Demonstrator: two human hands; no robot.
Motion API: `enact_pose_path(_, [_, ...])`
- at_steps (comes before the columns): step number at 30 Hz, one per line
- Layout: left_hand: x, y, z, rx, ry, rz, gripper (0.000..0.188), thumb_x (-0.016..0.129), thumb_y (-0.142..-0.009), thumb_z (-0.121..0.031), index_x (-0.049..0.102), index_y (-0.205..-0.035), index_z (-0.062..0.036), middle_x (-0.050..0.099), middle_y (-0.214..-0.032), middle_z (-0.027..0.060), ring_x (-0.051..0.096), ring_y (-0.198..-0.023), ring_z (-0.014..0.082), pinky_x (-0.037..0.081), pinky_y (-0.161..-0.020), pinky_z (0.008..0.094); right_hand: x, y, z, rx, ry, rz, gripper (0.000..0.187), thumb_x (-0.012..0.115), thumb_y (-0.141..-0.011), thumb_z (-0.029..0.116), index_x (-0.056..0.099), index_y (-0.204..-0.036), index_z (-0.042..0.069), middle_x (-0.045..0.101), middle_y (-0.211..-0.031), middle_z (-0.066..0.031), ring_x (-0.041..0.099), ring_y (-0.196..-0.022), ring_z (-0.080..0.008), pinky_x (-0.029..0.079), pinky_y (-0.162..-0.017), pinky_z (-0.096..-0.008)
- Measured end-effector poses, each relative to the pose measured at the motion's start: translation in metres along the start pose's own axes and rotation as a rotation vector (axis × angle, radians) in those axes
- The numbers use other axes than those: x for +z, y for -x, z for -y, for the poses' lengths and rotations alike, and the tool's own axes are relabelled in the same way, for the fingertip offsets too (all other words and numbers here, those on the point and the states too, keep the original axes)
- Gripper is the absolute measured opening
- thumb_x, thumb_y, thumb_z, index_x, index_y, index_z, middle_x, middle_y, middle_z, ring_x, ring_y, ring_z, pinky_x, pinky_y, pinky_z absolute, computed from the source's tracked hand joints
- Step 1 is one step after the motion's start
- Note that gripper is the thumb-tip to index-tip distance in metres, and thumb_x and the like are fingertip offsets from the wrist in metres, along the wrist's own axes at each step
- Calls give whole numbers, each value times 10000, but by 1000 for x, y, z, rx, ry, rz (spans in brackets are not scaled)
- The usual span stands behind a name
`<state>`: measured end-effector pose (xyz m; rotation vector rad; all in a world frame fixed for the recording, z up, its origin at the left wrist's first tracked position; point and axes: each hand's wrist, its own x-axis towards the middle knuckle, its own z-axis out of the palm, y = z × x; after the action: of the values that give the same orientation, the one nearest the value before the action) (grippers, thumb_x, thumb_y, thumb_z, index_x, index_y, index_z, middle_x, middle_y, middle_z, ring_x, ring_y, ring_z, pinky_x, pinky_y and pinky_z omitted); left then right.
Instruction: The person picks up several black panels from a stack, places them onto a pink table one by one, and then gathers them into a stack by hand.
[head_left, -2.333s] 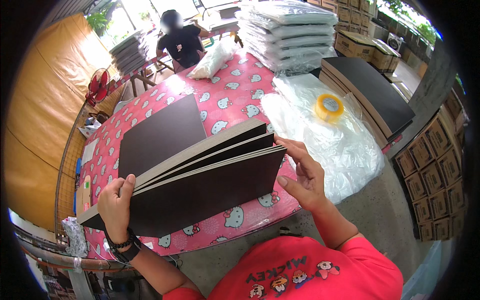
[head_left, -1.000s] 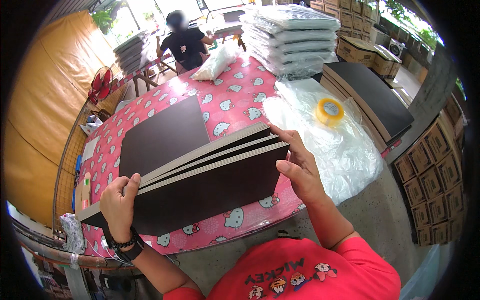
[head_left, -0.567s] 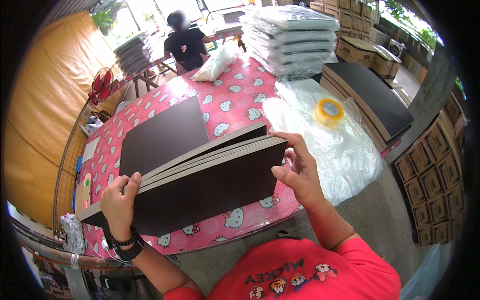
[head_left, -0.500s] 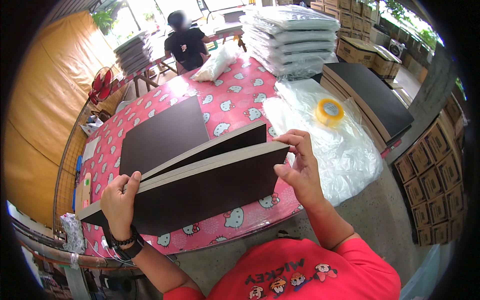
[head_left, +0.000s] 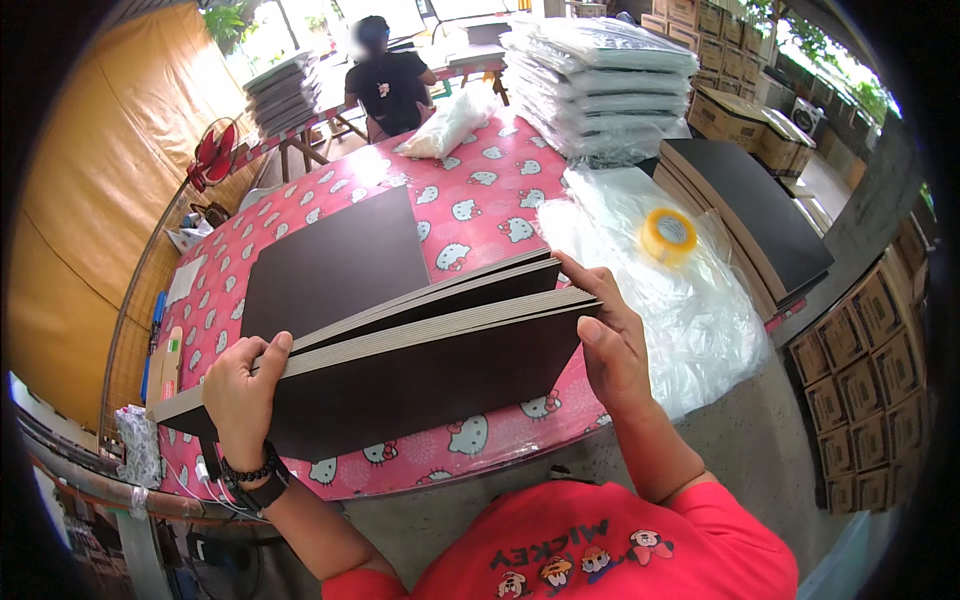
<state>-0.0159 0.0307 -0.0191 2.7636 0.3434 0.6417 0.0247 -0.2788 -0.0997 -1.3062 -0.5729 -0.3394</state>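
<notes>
Both hands hold a thick stack of black boards [head_left: 430,360] on its long edge above the table, pale cut edges facing up. Toward the right end the stack splits into a front bundle and a thinner rear one, with a wedge-shaped gap between. My left hand [head_left: 245,390] is closed over the left part, thumb on the top edges. At the right end my right hand [head_left: 617,350] has its fingers on the rear bundle's corner and its thumb beside the front bundle's corner. A flat black board [head_left: 340,260] lies on the table behind the stack.
A pink patterned cloth covers the table [head_left: 470,435]. Clear plastic sleeves [head_left: 690,340] lie at right under a tape roll [head_left: 668,237]. Beyond are more black boards [head_left: 750,210], a wrapped pile [head_left: 605,90], stacked cartons [head_left: 860,375] and a seated person [head_left: 390,90]. A red fan [head_left: 215,155] stands left.
My right hand's fingers have shifted to the rear bundle's corner, and the boards' edges there are more fanned. The left hand keeps its hold. The whole view has shifted slightly.
</notes>
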Motion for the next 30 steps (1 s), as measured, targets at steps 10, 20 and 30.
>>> enact_pose_path(10, [3,-1,3,7,-6,-18,491,529,-757,-480,570,-643,-4,484,-561,124,483,-539,275,341,-519,358,4,-2,1,116,-206,-43,522,521,-811,331,438,-1197,-11,436,-990,-62,403,-964,-150,289,-879,-253])
enact_pose_path(20, [1,0,2,-2,-17,-12,505,518,-761,-496,568,-641,-8,477,-553,126,479,-533,277,340,-515,358,-3,0,2,44,5,22,540,512,-808,334,450,-1225,-3,432,-1008,-64,398,-969,-143,292,-868,-251])
enact_pose_path(30, [2,-2,2,-5,4,8,478,511,-778,-465,553,-637,-10,441,-541,130,463,-521,265,332,-513,351,-5,3,1,99,-172,47,528,589,-744,181,422,-1205,-14,381,-1103,-80,379,-1098,-172,277,-951,-297])
